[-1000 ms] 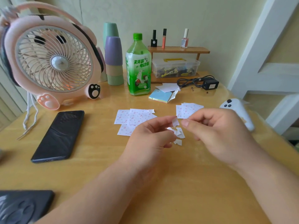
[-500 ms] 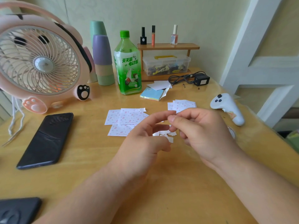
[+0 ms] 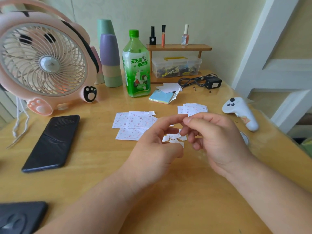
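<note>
My left hand (image 3: 152,142) and right hand (image 3: 217,137) meet fingertip to fingertip, curled into a pinch. I cannot tell whether anything is caught between them. The torn paper scraps (image 3: 175,138) lie on the table (image 3: 168,191) just under my fingers, and the patterned sheets (image 3: 133,121) lie just beyond my left hand.

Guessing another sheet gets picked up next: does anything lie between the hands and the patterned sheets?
Nothing visible does. The left hand and right hand meet fingertip to fingertip above the torn scraps; the patterned sheets lie just beyond the left hand, a smaller stack just beyond the right.
</note>
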Available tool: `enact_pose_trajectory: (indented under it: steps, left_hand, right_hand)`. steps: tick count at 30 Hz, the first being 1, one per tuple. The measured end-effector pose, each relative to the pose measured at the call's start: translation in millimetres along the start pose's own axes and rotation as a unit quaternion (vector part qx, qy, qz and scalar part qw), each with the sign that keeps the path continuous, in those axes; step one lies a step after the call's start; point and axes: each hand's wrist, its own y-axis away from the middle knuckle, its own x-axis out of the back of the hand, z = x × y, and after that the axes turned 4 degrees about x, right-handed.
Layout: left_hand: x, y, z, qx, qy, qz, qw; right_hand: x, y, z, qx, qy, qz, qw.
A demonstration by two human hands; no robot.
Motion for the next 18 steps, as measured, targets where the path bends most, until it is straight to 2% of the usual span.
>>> enact_pose_trajectory:
  steps: [18]
  left_hand:
    - [-0.1, 1.2, 1.6, -0.01, -0.039, 0.024, 0.999]
  right_hand:
    - [1.8, -4.6, 6.4, 0.008, -0.033, -0.024, 0.999]
